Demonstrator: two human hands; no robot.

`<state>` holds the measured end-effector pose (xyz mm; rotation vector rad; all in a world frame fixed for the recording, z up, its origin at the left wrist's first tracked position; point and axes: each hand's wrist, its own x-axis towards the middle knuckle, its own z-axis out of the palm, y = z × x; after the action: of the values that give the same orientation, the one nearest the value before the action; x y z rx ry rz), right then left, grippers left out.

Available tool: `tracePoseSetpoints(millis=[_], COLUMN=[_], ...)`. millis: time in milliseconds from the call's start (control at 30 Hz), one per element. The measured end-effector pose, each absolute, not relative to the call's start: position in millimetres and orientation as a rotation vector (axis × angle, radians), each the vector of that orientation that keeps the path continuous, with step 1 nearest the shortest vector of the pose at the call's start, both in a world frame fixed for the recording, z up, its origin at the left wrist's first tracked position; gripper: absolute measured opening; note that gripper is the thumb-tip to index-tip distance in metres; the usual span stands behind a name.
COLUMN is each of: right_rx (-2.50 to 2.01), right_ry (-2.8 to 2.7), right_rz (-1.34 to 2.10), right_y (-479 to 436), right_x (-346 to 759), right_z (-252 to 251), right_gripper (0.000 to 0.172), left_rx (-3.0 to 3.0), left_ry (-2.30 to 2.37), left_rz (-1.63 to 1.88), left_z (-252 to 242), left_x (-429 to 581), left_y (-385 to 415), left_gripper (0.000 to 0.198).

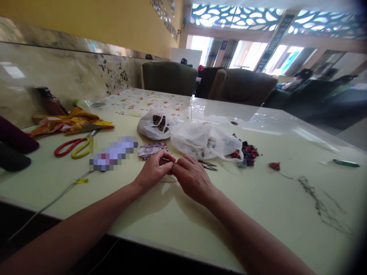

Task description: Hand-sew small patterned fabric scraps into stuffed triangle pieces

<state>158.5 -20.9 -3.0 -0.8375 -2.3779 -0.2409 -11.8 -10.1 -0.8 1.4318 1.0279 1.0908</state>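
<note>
pinching with left hand (156, 167) and right hand (192, 176), fingertips pressed together, on a small piece (173, 163) too tiny and covered to name, just on the near side of the larger white bag (200, 139). seeing small scissors (209, 164) lying on that bag's near side too, beside the right hand. spotting patterned cloth (151, 150) lying just left of the bag, and a smaller white bag (143, 130) standing farther left and back, showing dark bits (159, 123) inside. noticing dark cloth pieces (250, 152) heaping up at the larger bag's right end, a small red piece (274, 166) lying near them, then tangled thread (317, 204) and a green pen (346, 163) lying well to the bag's right. finding red-and-yellow-handled scissors (88, 139), a crumpled orange wrapping (75, 121) and a brown bottle (51, 102) sitting well to its left, all sharing one pale table (172, 217). glimpsing chairs (169, 76) standing beyond the bag.
</note>
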Motion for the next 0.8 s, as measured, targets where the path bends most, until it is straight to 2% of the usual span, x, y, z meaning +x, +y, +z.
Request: tracePoseSetpoints(millis=[400, 800], right_rx=[-0.842, -0.875], right_ry=[-2.436, -2.456], right_rz=[-0.291, -0.227], right_y=[-18.5, -16.2], right_x=[159.5, 160.9], right_z=[-8.0, -10.8], right_gripper=[0.022, 0.022], left_rx=[1.957, 2.061], left_ry=[1.313, 1.390], left_rz=[1.095, 0.952], left_z=[-2.8, -5.0], left_x=[-15.3, -18.7], left_y=[-8.9, -4.2], left_gripper=[0.003, 0.010])
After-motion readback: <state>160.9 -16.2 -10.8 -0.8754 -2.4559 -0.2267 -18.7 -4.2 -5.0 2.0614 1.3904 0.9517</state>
